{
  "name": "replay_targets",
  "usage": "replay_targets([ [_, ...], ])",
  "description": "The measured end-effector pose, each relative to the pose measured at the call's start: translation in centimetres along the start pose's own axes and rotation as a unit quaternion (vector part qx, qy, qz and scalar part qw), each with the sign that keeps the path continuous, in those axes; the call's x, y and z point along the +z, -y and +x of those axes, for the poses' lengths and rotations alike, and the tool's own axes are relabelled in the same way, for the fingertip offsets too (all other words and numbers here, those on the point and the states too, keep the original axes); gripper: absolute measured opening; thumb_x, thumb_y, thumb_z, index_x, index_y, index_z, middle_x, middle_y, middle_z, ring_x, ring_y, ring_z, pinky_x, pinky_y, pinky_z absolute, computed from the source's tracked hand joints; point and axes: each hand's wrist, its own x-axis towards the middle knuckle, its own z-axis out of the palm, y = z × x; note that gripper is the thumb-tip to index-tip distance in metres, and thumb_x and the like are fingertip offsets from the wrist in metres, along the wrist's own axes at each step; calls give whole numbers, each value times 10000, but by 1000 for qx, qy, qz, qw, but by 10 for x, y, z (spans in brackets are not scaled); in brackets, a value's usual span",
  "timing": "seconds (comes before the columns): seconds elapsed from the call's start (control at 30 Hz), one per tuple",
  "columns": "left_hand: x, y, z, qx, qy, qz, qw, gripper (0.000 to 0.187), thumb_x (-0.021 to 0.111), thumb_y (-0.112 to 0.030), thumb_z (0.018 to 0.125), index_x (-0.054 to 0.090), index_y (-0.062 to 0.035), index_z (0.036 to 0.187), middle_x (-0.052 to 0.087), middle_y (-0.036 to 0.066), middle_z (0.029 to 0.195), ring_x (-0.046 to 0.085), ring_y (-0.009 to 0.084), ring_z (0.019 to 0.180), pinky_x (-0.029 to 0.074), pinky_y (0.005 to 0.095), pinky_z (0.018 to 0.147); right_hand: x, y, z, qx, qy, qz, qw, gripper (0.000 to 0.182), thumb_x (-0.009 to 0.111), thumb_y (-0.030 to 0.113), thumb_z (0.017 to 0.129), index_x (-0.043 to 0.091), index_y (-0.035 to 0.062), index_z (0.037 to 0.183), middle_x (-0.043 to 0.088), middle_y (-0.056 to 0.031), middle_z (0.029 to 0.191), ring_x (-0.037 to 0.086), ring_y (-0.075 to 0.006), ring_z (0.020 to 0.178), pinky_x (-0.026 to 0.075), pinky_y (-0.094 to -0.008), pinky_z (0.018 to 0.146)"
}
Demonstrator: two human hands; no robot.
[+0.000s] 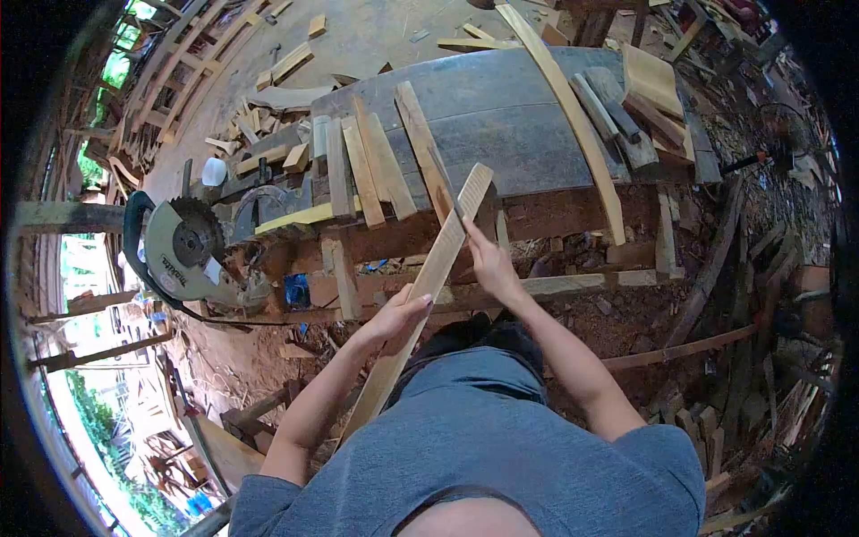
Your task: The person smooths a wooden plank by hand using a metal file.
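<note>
A long wooden board [440,259] slants up from beside my body toward the workbench, with a row of short cross marks along its upper part. My left hand [401,315] is wrapped round the board near its middle. Higher up, my right hand [492,268] is closed at the board's right edge on a long, thin, dark metal tool [446,181]. This tool crosses the board face and points up toward the bench; I cannot tell its exact kind.
On the dark workbench [501,134] lie several wood strips [385,161] and a long curved piece [573,116]. A circular saw [183,251] with its toothed blade exposed is at the left. Stacked blocks [651,85] occupy the right end. Offcuts and shavings litter the ground.
</note>
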Motion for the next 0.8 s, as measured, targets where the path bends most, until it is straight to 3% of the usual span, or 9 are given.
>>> replay_targets([
  [0.07,8,-6,-6,-13,-22,38,999,444,533,-389,948,395,-112,1266,457,5,899,504,123,668,474,293,534,-7,12,-15,71,68,33,995,433,392,151,977,401,106,1407,518,-237,1297,508,-388,1192,435,-418,961],
  [0.1,10,-3,-6,-21,-16,36,999,444,533,-389,948,395,-112,1266,457,5,899,504,123,668,474,293,534,-5,-4,-6,-22,3,29,999,433,388,174,984,394,96,1410,508,-234,1312,493,-381,1214,426,-410,974],
  [0.27,10,-2,-7,0,-15,28,999,345,519,-393,955,406,-111,1118,433,10,880,498,133,675,483,314,522,-14,-22,57,113,-19,1,993,448,387,214,985,379,95,1417,506,-238,1314,477,-396,1222,425,-421,971],
  [0.3,9,-6,-5,6,-11,35,999,325,510,-400,959,404,-112,1066,419,15,871,497,140,679,487,325,510,-11,-23,43,65,-21,1,998,447,387,221,987,377,138,1426,512,-241,1305,491,-415,1197,434,-441,953],
  [0.5,0,9,3,-30,-1,-14,999,357,536,-377,952,433,-118,1176,436,-15,876,453,99,745,456,272,631,-6,-33,27,38,-11,-57,998,458,378,210,985,359,201,1442,548,-247,1244,531,-457,1115,442,-489,928],
  [0.6,3,-5,-3,-19,-21,20,999,366,536,-400,947,448,-116,1160,471,3,830,515,133,638,492,321,474,-20,-31,70,96,-29,-5,995,433,357,222,992,383,166,1421,545,-346,1160,524,-512,1065,431,-550,914],
  [0.7,-4,-6,-5,-101,41,-134,985,343,511,-454,949,438,-152,1092,522,57,698,518,170,528,450,332,430,-29,-51,86,113,13,-59,992,425,372,243,989,417,144,1400,542,-315,1214,535,-464,1112,427,-503,936],
  [0.77,-12,1,-2,-140,61,-210,966,357,467,-514,949,448,-194,1106,517,85,637,495,190,457,449,325,421,-25,-85,96,6,-3,97,995,446,389,243,996,379,197,1439,618,-115,786,610,-218,676,510,-366,630],
  [0.8,-12,-2,-2,-146,117,-273,944,395,430,-529,954,464,-178,1131,504,83,639,490,190,444,439,315,400,-35,-75,90,83,-3,142,986,446,390,262,1005,380,190,1445,445,3,649,434,-80,569,428,-271,539],
])
